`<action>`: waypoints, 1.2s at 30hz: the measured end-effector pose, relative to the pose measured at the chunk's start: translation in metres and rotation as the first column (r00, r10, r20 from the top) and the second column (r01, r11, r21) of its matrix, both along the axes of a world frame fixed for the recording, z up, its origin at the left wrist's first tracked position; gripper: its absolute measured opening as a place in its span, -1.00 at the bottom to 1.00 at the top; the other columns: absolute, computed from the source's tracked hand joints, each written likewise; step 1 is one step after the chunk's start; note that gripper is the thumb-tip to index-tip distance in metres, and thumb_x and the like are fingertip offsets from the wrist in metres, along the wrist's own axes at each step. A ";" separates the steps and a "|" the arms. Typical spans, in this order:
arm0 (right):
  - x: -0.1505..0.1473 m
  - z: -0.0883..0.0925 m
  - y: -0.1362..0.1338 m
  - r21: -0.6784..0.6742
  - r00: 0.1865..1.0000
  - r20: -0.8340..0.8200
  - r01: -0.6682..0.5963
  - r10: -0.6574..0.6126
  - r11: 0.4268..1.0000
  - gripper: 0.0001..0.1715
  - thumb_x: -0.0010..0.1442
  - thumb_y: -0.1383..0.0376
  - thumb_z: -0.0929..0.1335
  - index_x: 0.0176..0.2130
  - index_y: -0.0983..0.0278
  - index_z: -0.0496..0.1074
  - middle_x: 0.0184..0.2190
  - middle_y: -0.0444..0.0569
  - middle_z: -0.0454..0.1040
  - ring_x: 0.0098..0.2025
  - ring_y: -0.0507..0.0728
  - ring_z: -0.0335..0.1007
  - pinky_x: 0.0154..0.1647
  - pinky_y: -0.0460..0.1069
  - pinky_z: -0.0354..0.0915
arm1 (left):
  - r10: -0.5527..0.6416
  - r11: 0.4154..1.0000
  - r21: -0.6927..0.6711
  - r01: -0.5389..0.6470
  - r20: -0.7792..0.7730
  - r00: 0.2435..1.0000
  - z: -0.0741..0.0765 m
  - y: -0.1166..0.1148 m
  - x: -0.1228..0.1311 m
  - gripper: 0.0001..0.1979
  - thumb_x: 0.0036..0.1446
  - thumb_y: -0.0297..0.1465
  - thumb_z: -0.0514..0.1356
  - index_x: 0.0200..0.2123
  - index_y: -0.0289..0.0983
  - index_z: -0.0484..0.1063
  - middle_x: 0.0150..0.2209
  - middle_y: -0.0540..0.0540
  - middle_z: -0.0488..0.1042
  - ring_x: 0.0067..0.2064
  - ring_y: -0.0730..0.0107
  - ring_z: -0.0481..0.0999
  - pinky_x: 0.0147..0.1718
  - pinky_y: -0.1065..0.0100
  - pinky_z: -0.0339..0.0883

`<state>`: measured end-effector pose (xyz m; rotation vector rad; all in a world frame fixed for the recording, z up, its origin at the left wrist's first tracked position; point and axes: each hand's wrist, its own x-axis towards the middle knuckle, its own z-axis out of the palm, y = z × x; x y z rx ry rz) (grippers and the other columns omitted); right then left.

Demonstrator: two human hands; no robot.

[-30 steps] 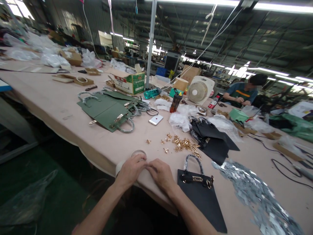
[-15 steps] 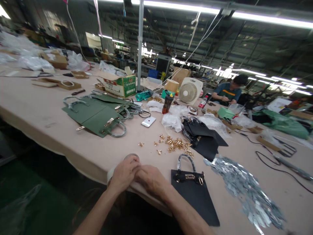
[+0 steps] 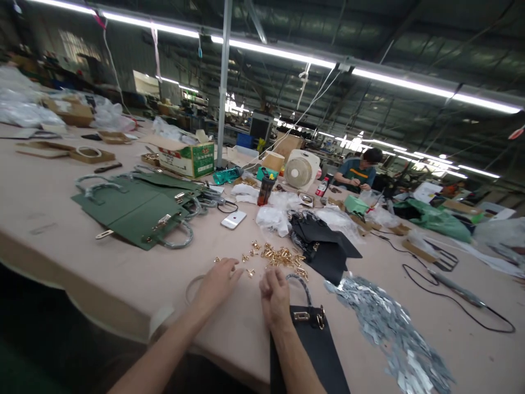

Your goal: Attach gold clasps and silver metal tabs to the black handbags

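My left hand (image 3: 218, 282) reaches over the table with its fingers stretched out and apart, near a few loose gold metal fittings (image 3: 250, 272). My right hand (image 3: 274, 295) is closed, fingertips pinched together; whatever they may hold is too small to make out. It is just short of the main heap of gold fittings (image 3: 283, 256). Partly under my right forearm lies a black handbag (image 3: 318, 350) with a wrapped handle and a gold clasp. Left of my left hand, a pale ring-shaped thing (image 3: 189, 290) is partly covered by the hand.
Green bag pieces (image 3: 127, 205) with wrapped handles lie at left. A phone (image 3: 233, 219), a dark bottle (image 3: 266, 190) and a fan (image 3: 301, 168) stand or lie beyond. Black bag pieces (image 3: 324, 249) and silver strips (image 3: 381, 317) are at right. A co-worker (image 3: 356, 171) sits across the table.
My hands were together at the table's near edge; they have parted and moved forward toward the gold fittings. The view has shifted, so the table's things appear further left and lower.
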<state>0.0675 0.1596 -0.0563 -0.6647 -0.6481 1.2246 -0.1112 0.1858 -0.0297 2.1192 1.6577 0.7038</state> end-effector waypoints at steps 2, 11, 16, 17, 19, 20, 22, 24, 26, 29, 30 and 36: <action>0.009 0.009 -0.002 0.010 0.995 -0.096 0.021 -0.020 1.000 -0.62 0.06 0.14 0.63 -0.27 0.21 0.48 -0.42 -0.22 0.34 -0.54 -0.09 -0.01 -0.55 -0.15 0.05 | 0.035 0.998 -0.043 -0.036 -0.031 0.999 0.003 0.013 0.024 -0.66 0.37 -0.19 0.09 -0.02 -0.29 0.52 -0.06 -0.25 0.57 0.00 0.07 0.57 0.03 0.15 0.39; 0.043 0.018 -0.018 -0.007 0.978 -0.208 0.030 -0.030 1.000 -0.70 0.12 0.19 0.61 -0.26 0.19 0.51 -0.31 -0.20 0.43 -0.54 -0.11 0.00 -0.57 -0.20 0.11 | -0.126 0.992 -0.005 0.126 -0.032 0.991 -0.025 -0.012 0.076 -0.82 0.35 -0.42 0.09 -0.21 -0.18 0.52 -0.09 -0.15 0.57 -0.02 0.16 0.57 -0.09 0.25 0.40; 0.047 0.006 -0.028 -0.110 0.984 -0.123 -0.140 0.126 0.984 -0.72 0.08 0.21 0.63 -0.25 0.20 0.58 -0.27 -0.14 0.50 -0.38 -0.06 0.28 -0.42 -0.17 0.27 | -0.166 0.986 0.080 0.149 0.275 0.947 -0.051 -0.053 0.063 -0.74 0.36 -0.39 0.12 0.09 -0.12 0.35 -0.03 -0.11 0.60 -0.02 0.23 0.62 -0.02 0.23 0.47; 0.046 0.004 -0.029 -0.136 0.982 -0.098 -0.174 0.161 0.975 -0.71 0.06 0.22 0.63 -0.23 0.21 0.60 -0.23 -0.11 0.52 -0.30 -0.03 0.35 -0.34 -0.15 0.32 | -0.154 0.987 0.088 0.131 0.361 0.920 -0.055 -0.058 0.060 -0.75 0.36 -0.36 0.15 0.08 -0.12 0.34 -0.04 -0.09 0.61 -0.03 0.23 0.63 -0.02 0.23 0.49; 0.046 0.002 -0.032 -0.190 0.968 -0.045 -0.251 0.247 0.949 -0.68 0.03 0.22 0.64 -0.21 0.23 0.63 -0.11 -0.05 0.55 -0.14 0.03 0.43 -0.17 -0.12 0.37 | -0.145 0.989 0.103 0.109 0.457 0.878 -0.061 -0.066 0.053 -0.80 0.35 -0.33 0.18 0.03 -0.11 0.38 -0.06 -0.05 0.62 -0.04 0.27 0.64 -0.01 0.24 0.50; 0.045 0.001 -0.033 -0.211 0.956 -0.017 -0.291 0.294 0.933 -0.68 0.02 0.22 0.65 -0.23 0.24 0.64 -0.05 -0.03 0.55 -0.07 0.06 0.44 -0.08 -0.10 0.37 | -0.152 0.987 0.117 0.109 0.473 0.868 -0.062 -0.069 0.051 -0.83 0.36 -0.32 0.18 0.00 -0.11 0.40 -0.07 -0.03 0.62 -0.04 0.29 0.64 0.01 0.26 0.50; 0.046 0.000 -0.034 -0.233 0.923 0.035 -0.365 0.383 0.901 -0.73 0.00 0.22 0.65 -0.31 0.26 0.64 0.03 -0.01 0.54 0.01 0.10 0.43 0.05 -0.05 0.34 | -0.171 0.983 0.145 0.114 0.490 0.855 -0.061 -0.072 0.048 -0.85 0.37 -0.32 0.16 -0.03 -0.11 0.45 -0.06 -0.02 0.62 -0.03 0.32 0.64 0.03 0.28 0.48; 0.047 0.000 -0.033 -0.238 0.888 0.076 -0.425 0.453 0.873 -0.75 0.02 0.20 0.64 -0.37 0.28 0.63 0.03 0.00 0.56 -0.01 0.11 0.45 0.08 -0.03 0.32 | -0.201 0.978 0.156 0.139 0.516 0.833 -0.059 -0.072 0.047 -0.83 0.37 -0.33 0.16 -0.02 -0.11 0.48 -0.04 -0.02 0.62 -0.03 0.34 0.63 0.03 0.30 0.48; 0.050 0.002 -0.032 -0.253 0.852 0.093 -0.480 0.515 0.840 -0.75 0.04 0.19 0.63 -0.37 0.28 0.62 -0.04 0.00 0.59 -0.11 0.08 0.47 0.03 -0.03 0.33 | -0.233 0.972 0.152 0.178 0.550 0.802 -0.057 -0.071 0.046 -0.80 0.35 -0.35 0.19 0.01 -0.12 0.51 -0.02 -0.03 0.63 -0.02 0.33 0.63 0.04 0.31 0.48; 0.053 0.005 -0.031 -0.278 0.806 0.078 -0.548 0.587 0.789 -0.74 0.06 0.19 0.62 -0.32 0.30 0.63 -0.12 0.00 0.62 -0.20 0.08 0.49 -0.03 -0.03 0.35 | -0.249 0.967 0.116 0.226 0.608 0.754 -0.053 -0.068 0.043 -0.75 0.30 -0.34 0.26 0.04 -0.12 0.55 -0.02 -0.04 0.66 -0.01 0.31 0.64 0.05 0.32 0.48; 0.054 0.006 -0.031 -0.280 0.799 0.069 -0.560 0.598 0.780 -0.73 0.06 0.19 0.61 -0.31 0.31 0.63 -0.13 0.00 0.63 -0.19 0.09 0.50 -0.03 -0.02 0.35 | -0.248 0.965 0.092 0.246 0.625 0.740 -0.052 -0.068 0.042 -0.74 0.29 -0.34 0.27 0.03 -0.12 0.57 -0.02 -0.04 0.66 -0.01 0.29 0.64 0.06 0.31 0.48; 0.057 0.008 -0.031 -0.296 0.801 0.056 -0.557 0.596 0.776 -0.72 0.05 0.20 0.61 -0.33 0.33 0.62 -0.11 0.04 0.63 -0.24 0.06 0.50 -0.08 -0.06 0.38 | -0.260 0.936 0.013 0.352 0.697 0.668 -0.045 -0.063 0.037 -0.71 0.22 -0.26 0.33 -0.02 -0.18 0.65 -0.03 -0.13 0.67 -0.01 0.17 0.64 0.09 0.20 0.49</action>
